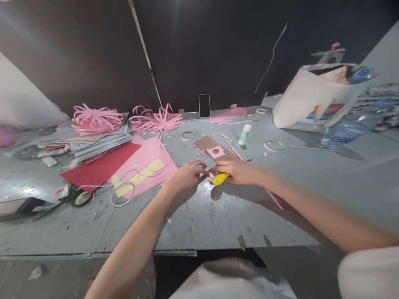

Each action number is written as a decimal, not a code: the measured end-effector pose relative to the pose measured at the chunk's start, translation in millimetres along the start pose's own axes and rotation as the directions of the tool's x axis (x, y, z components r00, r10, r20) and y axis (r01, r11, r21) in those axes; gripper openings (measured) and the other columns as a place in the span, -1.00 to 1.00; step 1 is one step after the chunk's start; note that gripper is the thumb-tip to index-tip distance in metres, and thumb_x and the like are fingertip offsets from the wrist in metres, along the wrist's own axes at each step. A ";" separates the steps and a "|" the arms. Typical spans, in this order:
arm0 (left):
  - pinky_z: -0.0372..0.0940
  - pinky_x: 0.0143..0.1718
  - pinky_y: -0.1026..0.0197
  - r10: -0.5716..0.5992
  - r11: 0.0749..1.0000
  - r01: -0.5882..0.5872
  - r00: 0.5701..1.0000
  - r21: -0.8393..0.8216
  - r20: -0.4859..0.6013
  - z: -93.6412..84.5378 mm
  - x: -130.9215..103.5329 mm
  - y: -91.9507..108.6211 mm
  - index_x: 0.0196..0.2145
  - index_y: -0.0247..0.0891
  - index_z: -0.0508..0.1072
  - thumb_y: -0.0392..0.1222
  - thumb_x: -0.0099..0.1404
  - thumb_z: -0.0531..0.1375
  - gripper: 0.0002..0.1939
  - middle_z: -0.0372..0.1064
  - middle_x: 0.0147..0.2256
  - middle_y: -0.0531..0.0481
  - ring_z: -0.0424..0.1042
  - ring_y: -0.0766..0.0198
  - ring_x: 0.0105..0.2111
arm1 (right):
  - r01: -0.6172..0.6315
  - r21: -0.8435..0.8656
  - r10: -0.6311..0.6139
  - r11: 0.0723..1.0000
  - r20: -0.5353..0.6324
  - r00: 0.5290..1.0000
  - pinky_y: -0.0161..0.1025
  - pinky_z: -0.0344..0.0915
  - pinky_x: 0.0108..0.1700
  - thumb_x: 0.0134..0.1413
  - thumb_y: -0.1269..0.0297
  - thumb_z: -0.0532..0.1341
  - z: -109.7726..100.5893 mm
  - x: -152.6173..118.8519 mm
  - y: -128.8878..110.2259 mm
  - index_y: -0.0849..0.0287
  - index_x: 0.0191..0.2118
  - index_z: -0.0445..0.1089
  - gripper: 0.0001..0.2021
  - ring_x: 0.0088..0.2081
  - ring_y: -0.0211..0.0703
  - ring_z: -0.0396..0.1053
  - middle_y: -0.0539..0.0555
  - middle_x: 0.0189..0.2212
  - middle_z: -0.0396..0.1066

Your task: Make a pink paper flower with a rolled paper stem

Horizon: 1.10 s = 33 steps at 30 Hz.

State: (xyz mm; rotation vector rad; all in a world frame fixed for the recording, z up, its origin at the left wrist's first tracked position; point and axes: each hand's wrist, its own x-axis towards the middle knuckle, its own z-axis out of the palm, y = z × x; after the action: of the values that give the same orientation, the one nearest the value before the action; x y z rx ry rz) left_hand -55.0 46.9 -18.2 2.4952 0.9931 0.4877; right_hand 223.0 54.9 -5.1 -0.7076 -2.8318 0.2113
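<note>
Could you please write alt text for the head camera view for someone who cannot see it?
A person's left hand and right hand, the latter holding a yellow object, are close together over a grey table. Beyond, a pink piece with a hole lies on a brown board near a glue stick; pink strip bundles sit left, a white bag right.

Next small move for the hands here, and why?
I'd probably steady the small pink piece with the left hand before shifting the yellow object in the right hand: the left fingertips are right beside that piece, and the yellow object sits close too. Whether either touches it is unclear.
</note>
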 end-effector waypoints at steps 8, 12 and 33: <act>0.44 0.14 0.06 0.015 1.000 -0.015 1.000 -0.011 0.002 1.9 1.1 -3.0 -0.07 -0.08 0.72 -0.39 0.46 0.23 -0.70 0.54 0.20 -0.06 0.60 0.11 0.05 | -0.003 -0.056 0.004 0.998 0.023 1.000 -0.20 0.19 -0.22 0.34 0.46 0.26 7.2 -3.7 3.4 0.07 0.28 0.48 -0.55 -0.22 -0.08 0.45 0.10 -0.12 0.50; 0.44 0.13 0.06 0.007 1.000 -0.007 1.000 -0.013 0.007 1.2 1.4 -1.7 -0.09 -0.10 0.72 -0.39 0.46 0.23 -0.71 0.55 0.18 -0.06 0.60 0.10 0.05 | -0.013 -0.070 0.015 0.997 0.032 0.999 -0.21 0.15 -0.27 0.38 0.44 0.22 7.5 -3.4 3.0 0.00 0.35 0.44 -0.51 -0.25 -0.11 0.43 0.09 -0.13 0.50; 0.44 0.13 0.08 -0.020 1.000 0.020 0.999 0.005 0.047 -6.3 0.8 7.1 -0.10 -0.11 0.71 -0.44 0.41 0.20 -0.66 0.52 0.21 -0.06 0.60 0.11 0.06 | -0.017 -0.109 0.021 0.994 0.033 0.999 -0.20 0.14 -0.28 0.40 0.39 0.23 8.2 -3.4 2.5 0.03 0.32 0.47 -0.56 -0.27 -0.11 0.43 0.10 -0.12 0.50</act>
State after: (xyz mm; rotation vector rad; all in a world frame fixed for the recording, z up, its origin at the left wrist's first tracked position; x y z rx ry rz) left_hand -53.3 44.3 -9.2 2.4869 1.0016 0.4194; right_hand 225.1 54.7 -14.0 -0.7599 -2.8886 0.0732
